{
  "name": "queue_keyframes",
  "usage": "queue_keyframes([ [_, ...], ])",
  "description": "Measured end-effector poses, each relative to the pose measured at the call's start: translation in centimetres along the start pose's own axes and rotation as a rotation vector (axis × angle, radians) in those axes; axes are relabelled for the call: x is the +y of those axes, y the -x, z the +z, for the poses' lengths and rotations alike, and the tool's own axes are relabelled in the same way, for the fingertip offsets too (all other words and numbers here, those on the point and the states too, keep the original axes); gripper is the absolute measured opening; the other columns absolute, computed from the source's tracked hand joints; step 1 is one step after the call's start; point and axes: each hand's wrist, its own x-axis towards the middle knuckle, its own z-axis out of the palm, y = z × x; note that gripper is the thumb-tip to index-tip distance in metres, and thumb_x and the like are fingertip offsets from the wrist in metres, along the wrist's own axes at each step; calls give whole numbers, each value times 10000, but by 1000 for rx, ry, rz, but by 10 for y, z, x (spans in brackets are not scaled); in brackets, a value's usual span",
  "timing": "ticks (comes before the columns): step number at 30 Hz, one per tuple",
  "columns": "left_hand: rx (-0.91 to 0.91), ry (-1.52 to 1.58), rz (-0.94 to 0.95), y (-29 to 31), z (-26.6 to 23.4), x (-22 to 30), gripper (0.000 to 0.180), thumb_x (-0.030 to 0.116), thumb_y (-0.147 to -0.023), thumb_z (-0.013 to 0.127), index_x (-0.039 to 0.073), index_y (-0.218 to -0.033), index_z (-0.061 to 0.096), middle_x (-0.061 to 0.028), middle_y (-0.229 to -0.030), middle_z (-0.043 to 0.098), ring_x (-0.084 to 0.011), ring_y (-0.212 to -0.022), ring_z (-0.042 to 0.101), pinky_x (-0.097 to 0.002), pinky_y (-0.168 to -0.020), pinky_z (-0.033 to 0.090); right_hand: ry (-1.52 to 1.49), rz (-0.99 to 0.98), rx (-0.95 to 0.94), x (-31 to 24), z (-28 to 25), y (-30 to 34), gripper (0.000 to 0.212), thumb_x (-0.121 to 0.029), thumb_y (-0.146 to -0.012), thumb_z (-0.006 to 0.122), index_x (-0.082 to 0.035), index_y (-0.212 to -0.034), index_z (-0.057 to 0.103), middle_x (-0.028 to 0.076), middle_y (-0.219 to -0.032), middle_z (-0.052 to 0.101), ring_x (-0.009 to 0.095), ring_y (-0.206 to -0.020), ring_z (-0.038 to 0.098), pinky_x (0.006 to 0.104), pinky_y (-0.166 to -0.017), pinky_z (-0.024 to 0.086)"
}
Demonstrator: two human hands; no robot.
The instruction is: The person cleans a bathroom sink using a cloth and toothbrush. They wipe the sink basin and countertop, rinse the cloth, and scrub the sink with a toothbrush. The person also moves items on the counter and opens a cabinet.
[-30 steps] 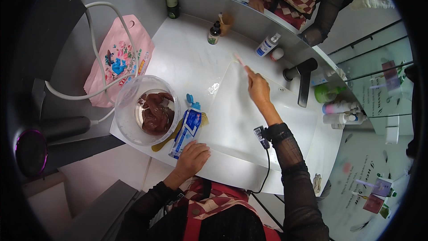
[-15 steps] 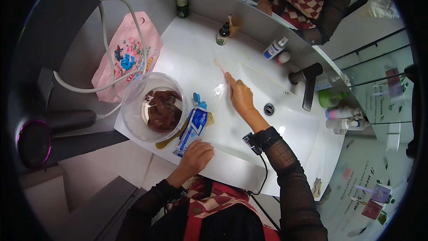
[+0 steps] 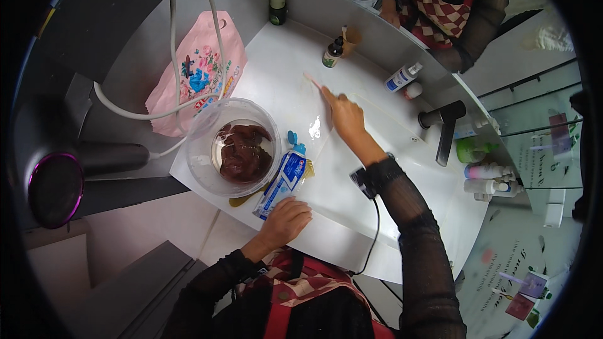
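My right hand [image 3: 349, 119] is closed round the handle of a thin pink toothbrush [image 3: 314, 83], its pale head low over the white countertop left of the basin. Near the counter's front edge my left hand [image 3: 287, 221] lies with its fingers resting by the lower end of a blue and white toothpaste tube [image 3: 284, 179]. The tube's blue flip cap is up. Partly under the tube lies a flat olive-yellow thing [image 3: 239, 201]. A clear plastic tub [image 3: 201, 166] stands left of the tube with wet dark brown cloth [image 3: 245, 154] in it.
The white basin [image 3: 418, 213] has a black tap [image 3: 443, 122]. A dark dropper bottle [image 3: 332, 54], a brown cup [image 3: 352, 39] and a spray bottle [image 3: 401, 78] line the mirror side. A pink bag [image 3: 201, 69] and a hair dryer [image 3: 113, 159] with a pale cord are at left.
My right hand and the toothbrush have shifted slightly up and left across the countertop, relative to the basin. The whole view has shifted a little; my left hand stays by the tube.
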Motion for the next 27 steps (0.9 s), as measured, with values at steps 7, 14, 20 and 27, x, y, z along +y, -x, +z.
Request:
queue_keyframes([
  [7, 9, -50, 58, 1, -2, -2, 138, 81, -773, 656, 65, -908, 633, -50, -986, 623, -204, -967, 594, -399, -936, 429, -31, -93, -158, 10, 6, 23, 586, -39, -810, 518, -220, -1361, 435, 165, -820, 591, 330, -577, 615, 429, -522, 522],
  [14, -2, -40, 48, -1, -2, -1, 137, 88, -774, 649, 64, -904, 615, -50, -986, 614, -202, -974, 588, -387, -960, 417, -91, -152, -198, -12, -27, 43, 620, -35, -794, 540, -235, -1370, 428, 150, -832, 570, 310, -583, 605, 410, -520, 512],
  [20, -10, -49, 47, 0, 0, -2, 130, 84, -771, 664, 67, -890, 616, -42, -987, 611, -195, -970, 589, -388, -955, 422, 24, -150, -161, -8, -29, 63, 606, -16, -798, 525, -228, -1360, 444, 137, -822, 560, 289, -526, 584, 388, -480, 500],
  [27, -11, -50, 36, -2, 1, -1, 126, 80, -770, 668, 71, -884, 616, -36, -974, 614, -197, -961, 595, -394, -943, 430, -73, -215, -392, -6, -20, 69, 639, -25, -808, 526, -258, -1388, 392, 133, -842, 561, 293, -535, 595, 395, -482, 515],
])
